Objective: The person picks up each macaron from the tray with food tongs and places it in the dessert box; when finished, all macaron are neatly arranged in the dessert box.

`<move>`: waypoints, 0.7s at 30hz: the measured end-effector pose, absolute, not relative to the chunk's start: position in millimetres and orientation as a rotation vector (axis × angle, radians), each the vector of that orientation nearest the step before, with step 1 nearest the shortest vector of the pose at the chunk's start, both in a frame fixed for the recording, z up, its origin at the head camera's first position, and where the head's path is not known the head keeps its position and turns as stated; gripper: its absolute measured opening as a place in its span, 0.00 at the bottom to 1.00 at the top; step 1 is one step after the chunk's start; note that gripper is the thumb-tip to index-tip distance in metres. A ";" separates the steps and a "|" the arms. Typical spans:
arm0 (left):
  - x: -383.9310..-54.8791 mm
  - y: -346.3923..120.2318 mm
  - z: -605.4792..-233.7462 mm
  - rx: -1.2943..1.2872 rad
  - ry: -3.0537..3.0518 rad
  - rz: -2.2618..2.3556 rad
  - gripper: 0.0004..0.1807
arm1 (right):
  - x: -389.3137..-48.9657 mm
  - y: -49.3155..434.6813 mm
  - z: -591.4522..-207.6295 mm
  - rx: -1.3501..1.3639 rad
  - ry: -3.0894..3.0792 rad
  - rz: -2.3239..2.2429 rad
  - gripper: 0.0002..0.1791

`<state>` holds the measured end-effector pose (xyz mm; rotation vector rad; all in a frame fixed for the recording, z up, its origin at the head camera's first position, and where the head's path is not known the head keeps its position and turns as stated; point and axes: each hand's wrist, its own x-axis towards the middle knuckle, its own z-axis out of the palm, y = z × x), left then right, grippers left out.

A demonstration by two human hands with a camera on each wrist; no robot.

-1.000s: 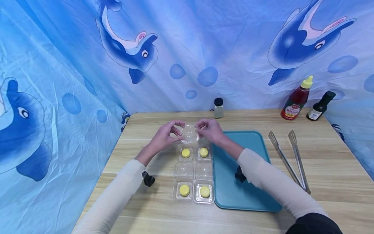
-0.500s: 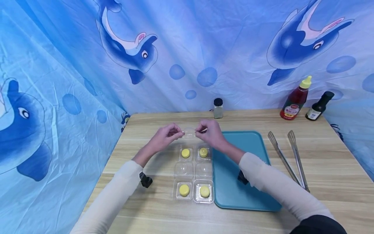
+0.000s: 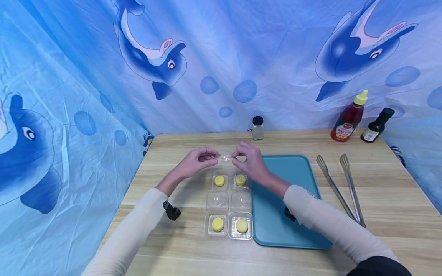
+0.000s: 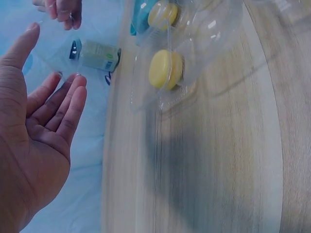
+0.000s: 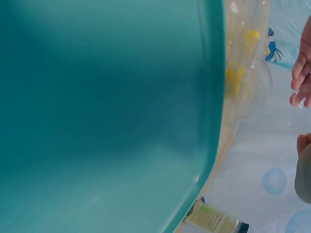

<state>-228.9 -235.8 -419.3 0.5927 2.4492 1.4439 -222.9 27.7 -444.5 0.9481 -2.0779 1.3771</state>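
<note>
My left hand (image 3: 201,161) and right hand (image 3: 250,161) face each other over the back of the table. Between them they hold a small clear plastic box (image 3: 225,156), pinched at its two sides by thumbs and fingertips. In the left wrist view the left hand (image 4: 41,121) has its thumb and fingers at the edges of the see-through plastic, whose outline is faint. Nearer me stand several clear clamshell boxes, each with a yellow macaron; one macaron (image 3: 219,181) is at back left, another (image 3: 240,179) at back right. A front macaron (image 3: 242,226) sits in its ridged base.
A teal tray (image 3: 286,214) lies right of the boxes, under my right forearm. Metal tongs (image 3: 352,191) lie farther right. At the back stand a black-capped jar (image 3: 258,128), a red sauce bottle (image 3: 348,119) and a dark bottle (image 3: 377,126). A blue dolphin-print sheet (image 3: 224,57) hangs behind.
The plastic box in my hands, broad and facing me earlier, has tipped to a narrow, flatter outline. Both hands have sunk slightly, and the left fingers have closed nearer the thumb.
</note>
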 end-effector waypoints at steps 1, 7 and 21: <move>-228.5 -235.5 -418.6 0.586 2.438 1.452 0.27 | -222.5 28.0 -445.1 0.946 -2.088 1.377 0.10; -227.2 -235.8 -417.2 0.583 2.382 1.501 0.31 | -221.1 31.7 -444.6 0.957 -2.254 1.449 0.18; -219.4 -244.0 -424.3 0.637 2.452 1.435 0.37 | -221.5 35.1 -445.7 0.904 -2.632 1.758 0.37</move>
